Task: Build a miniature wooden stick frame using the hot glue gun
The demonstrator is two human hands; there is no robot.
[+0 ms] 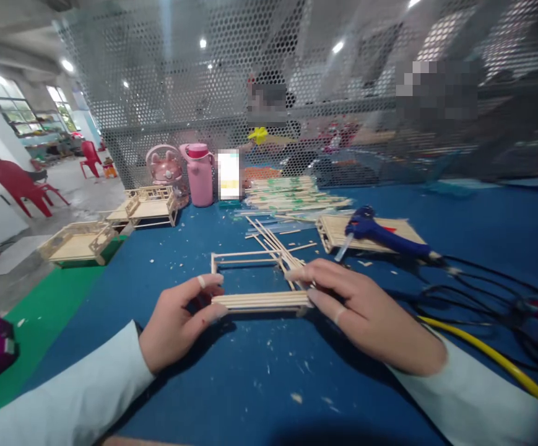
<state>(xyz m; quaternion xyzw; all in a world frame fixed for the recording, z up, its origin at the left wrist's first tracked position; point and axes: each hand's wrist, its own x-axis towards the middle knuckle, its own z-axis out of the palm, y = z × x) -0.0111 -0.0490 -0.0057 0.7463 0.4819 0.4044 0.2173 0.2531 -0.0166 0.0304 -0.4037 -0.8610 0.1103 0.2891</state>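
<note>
A small rectangular frame of thin wooden sticks point(260, 302) lies low over the blue tabletop, several sticks side by side along its near edge. My left hand point(182, 319) pinches the left end of these sticks between thumb and fingers. At the opposite end, my right hand point(356, 303) grips the near right corner, fingers on top and thumb at the front. The frame's far rail point(245, 255) stands raised on short posts. Loose sticks point(269, 232) lie just behind its right side. White bands circle a finger on my left hand and fingers on my right.
A blue glue gun point(384, 235) rests on a stick-built piece point(327, 235) at the right, its black cables trailing. Bundled sticks point(296, 195), a lit phone point(229, 176) and a pink bottle point(200, 179) stand before the mesh screen point(157, 93). Finished-looking miniature beds point(155, 207) sit left.
</note>
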